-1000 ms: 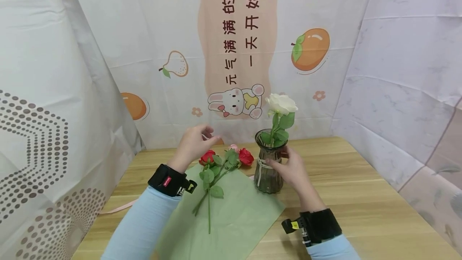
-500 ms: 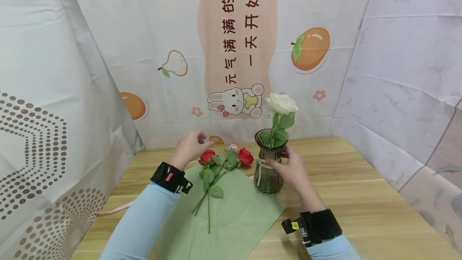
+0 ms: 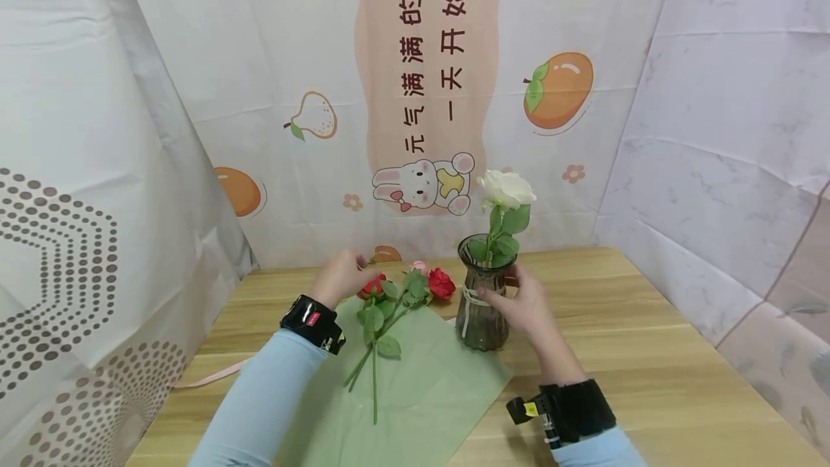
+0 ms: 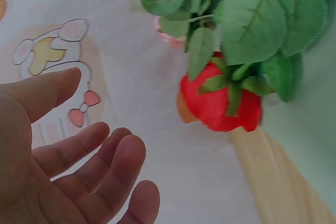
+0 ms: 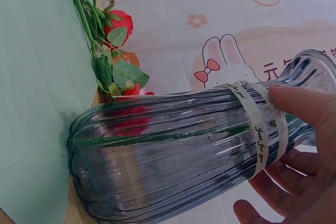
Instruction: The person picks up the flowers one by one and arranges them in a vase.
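Observation:
In the head view my right hand (image 3: pixel 522 303) grips the upper part of a ribbed grey glass vase (image 3: pixel 481 323). Thumb and fingers curl round it by the ribbon (image 5: pixel 259 135), as the right wrist view shows. A white rose (image 3: pixel 507 189) stands in the vase, its green stem visible through the glass. My left hand (image 3: pixel 339 278) hovers beside a red rose (image 3: pixel 372 285). In the left wrist view its fingers (image 4: pixel 126 163) are relaxed, hold nothing and lie apart from that bloom. Another red rose (image 3: pixel 442 284) and a pink rose (image 3: pixel 420 266) lie close by, stems crossing.
Pale green wrapping paper (image 3: pixel 415 380) lies under the stems on the wooden table (image 3: pixel 622 352). A pink ribbon (image 3: pixel 210 378) trails out at the left. A printed cloth (image 3: pixel 292 42) hangs behind the table's back edge, with more cloth on both sides.
My left hand has come down and slightly closer to the near red rose, now partly covering it from the head view. My right hand and the vase have stayed in place.

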Tool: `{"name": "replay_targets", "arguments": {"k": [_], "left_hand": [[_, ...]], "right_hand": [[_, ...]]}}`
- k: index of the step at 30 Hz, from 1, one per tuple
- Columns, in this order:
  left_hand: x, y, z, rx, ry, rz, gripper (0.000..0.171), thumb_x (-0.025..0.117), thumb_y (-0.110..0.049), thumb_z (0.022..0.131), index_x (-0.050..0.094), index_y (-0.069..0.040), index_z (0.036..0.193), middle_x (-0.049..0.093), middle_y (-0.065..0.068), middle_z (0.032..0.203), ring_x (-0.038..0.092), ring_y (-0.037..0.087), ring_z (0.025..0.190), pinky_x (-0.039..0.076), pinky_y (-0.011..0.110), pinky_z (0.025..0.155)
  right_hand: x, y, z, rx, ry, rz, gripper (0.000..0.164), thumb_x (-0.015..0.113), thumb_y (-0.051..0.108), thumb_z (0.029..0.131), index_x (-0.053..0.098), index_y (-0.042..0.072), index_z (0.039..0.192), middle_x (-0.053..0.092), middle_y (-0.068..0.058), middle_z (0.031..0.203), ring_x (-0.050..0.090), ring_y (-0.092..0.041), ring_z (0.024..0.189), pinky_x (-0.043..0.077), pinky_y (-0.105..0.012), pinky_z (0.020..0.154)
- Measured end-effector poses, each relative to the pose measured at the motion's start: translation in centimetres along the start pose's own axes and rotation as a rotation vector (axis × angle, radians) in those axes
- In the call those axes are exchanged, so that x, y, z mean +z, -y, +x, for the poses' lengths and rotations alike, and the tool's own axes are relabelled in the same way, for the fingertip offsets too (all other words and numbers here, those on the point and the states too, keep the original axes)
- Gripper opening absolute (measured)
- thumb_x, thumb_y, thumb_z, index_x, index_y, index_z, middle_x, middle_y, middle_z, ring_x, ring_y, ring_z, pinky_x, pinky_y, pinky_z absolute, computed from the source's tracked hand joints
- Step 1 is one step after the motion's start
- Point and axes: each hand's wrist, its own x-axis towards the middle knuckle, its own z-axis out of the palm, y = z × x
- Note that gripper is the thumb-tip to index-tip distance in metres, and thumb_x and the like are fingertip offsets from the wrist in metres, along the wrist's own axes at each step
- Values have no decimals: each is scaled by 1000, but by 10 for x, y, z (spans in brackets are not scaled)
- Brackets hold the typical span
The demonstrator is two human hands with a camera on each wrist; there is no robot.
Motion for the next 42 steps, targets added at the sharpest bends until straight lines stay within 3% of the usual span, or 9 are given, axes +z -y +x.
{"name": "replay_targets", "arguments": {"k": [4,7,10,17,23,33,42], "left_hand": [[15,6,2,-15,8,38,28,76,-32,92,71,-6,82,59,0,67,52,16,58,40,30,54],[24,10,3,-7,2,79,38,76,-30,91,61,-11,63,47,-4,54,43,13,49,31,27,47],[31,13,5,-3,-13,103,48,77,-30,90,49,-13,55,38,-5,50,39,11,45,29,26,45],[44,19,8,6,-24,144,41,80,-24,86,52,-13,58,49,-3,55,46,12,47,37,26,47],[53,24,11,-18,16,150,48,79,-20,87,44,-15,55,41,-5,51,44,11,46,36,25,46],[64,30,16,-22,36,197,48,81,-18,85,44,-15,54,37,-6,53,46,13,49,38,26,50],[71,36,17,-49,59,256,27,83,-18,83,63,-7,69,58,4,68,55,19,60,44,30,56]], "right_hand": [[1,-2,-2,1,-2,2,67,79,35,90,51,-2,139,58,-25,135,52,-44,127,40,-63,103],[1,-3,-4,8,0,6,67,78,35,91,51,-2,139,58,-25,136,52,-44,127,39,-64,103],[1,-4,-5,15,3,7,67,78,35,91,51,-2,139,58,-25,136,52,-44,127,39,-64,103],[1,-3,-5,16,-5,1,66,78,36,91,52,-1,138,58,-24,135,52,-44,127,38,-64,104],[1,-3,-4,22,1,2,66,78,36,91,52,-1,138,58,-24,135,52,-43,127,40,-63,103],[2,-2,0,21,-6,3,65,78,35,90,52,1,139,58,-22,136,52,-42,128,39,-63,104],[1,-2,0,20,-6,3,67,79,37,90,51,0,139,58,-23,136,52,-43,128,39,-64,103]]}}
